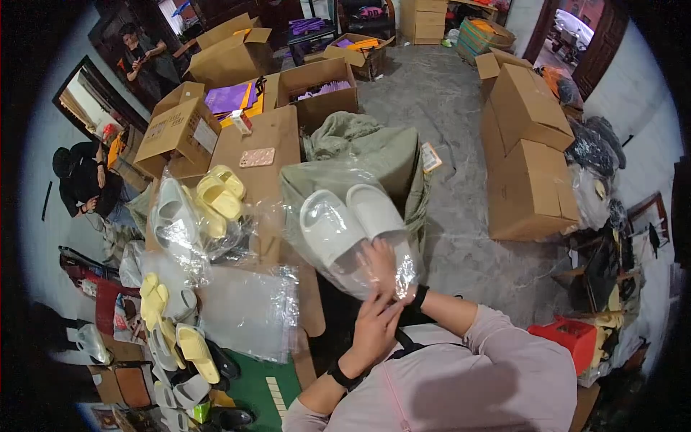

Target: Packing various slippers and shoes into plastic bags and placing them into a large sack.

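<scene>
My right hand (379, 266) is inside a clear bag (405, 268), with its fingers a bit apart on the white slippers (327, 227). My left hand (373, 325) is at the open end of the bag, by my right wrist. I can't tell if its fingers pinch the plastic. The bag and white slippers are just past the right edge of the brown table (277, 129), over a green cloth (371, 155). Yellow slippers (218, 196) are near the table's left edge. Flat clear bags (245, 309) lie at its near edge. A pink phone (258, 157) lies farther up.
</scene>
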### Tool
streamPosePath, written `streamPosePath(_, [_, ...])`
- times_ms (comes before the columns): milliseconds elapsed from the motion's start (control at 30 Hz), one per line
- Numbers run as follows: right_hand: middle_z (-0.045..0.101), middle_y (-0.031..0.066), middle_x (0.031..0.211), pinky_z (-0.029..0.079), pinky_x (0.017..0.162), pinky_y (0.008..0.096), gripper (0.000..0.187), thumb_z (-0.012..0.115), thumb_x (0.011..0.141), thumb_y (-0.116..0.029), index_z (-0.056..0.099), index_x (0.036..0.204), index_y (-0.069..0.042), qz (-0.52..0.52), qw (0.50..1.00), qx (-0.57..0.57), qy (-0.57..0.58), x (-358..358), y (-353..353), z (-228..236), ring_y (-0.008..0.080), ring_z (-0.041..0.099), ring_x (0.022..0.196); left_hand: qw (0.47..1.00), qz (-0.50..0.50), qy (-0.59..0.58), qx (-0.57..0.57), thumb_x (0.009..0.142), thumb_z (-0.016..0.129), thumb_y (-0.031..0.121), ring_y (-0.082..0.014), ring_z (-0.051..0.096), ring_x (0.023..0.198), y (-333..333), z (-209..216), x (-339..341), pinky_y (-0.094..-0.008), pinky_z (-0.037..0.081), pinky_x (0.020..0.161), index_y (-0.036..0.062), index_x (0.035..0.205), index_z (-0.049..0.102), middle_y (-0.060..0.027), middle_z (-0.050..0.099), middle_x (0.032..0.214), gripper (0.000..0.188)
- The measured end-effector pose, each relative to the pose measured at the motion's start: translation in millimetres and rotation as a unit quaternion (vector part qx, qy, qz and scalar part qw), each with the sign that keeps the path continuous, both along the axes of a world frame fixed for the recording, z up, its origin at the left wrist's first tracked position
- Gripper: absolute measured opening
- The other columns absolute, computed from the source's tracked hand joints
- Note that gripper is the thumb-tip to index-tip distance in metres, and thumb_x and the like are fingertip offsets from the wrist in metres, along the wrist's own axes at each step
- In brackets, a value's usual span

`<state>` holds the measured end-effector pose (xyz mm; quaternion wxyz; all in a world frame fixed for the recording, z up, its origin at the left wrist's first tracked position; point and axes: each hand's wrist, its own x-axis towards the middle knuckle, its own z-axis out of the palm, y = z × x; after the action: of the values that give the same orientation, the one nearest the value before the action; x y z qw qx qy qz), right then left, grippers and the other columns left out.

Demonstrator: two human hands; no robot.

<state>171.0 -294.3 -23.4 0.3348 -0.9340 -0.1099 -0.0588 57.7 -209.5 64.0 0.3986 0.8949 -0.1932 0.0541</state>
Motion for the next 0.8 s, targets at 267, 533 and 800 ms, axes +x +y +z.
streamPosePath(267, [0.056, 0.017, 0.093, 0.037, 0.08, 0.047, 0.03, 0.056, 0.081, -0.029, 0.063, 0.096, -0.004, -0.038, 0.996, -0.079, 0.028, 40.9, -132.3, -6.4, 0.0341, 0.05, 0.095, 0.901, -0.272, 0.242, -0.236, 0.083, 0.058, 0.005, -0.0203, 0.061, 0.096, -53.2, -7.8, 72.3, -0.0286, 0.047, 0.087, 0.0016, 0.105, 0.063, -0.0111, 0.059, 0.116, 0.023])
streamPosePath(533, [0.054, 0.0187, 0.085, 0.042, 0.071, 0.041, 0.022, 0.06, 0.079, -0.022, 0.064, 0.085, -0.002, -0.042, 0.989, 0.065, 0.126, 23.7, -224.6, -17.2, 0.0348, 0.053, 0.082, 0.939, 0.103, -0.047, 0.325, 0.081, 0.058, 0.049, -0.0322, 0.047, 0.116, 7.0, -204.1, 175.3, -0.0466, 0.025, 0.104, 0.0004, 0.138, 0.027, -0.0164, 0.052, 0.123, 0.081])
streamPosePath(800, [0.063, 0.0189, 0.079, 0.046, 0.074, 0.0428, 0.033, 0.054, 0.081, -0.033, 0.065, 0.085, -0.002, 0.102, 0.958, 0.024, 0.266, 70.3, -196.0, -54.5, 0.0372, 0.06, 0.082, 0.868, -0.122, 0.219, 0.428, 0.078, 0.053, 0.022, -0.0285, 0.065, 0.075, -1.8, -248.5, 119.8, -0.0399, 0.049, 0.061, 0.0107, 0.079, 0.067, -0.0109, 0.067, 0.083, 0.018])
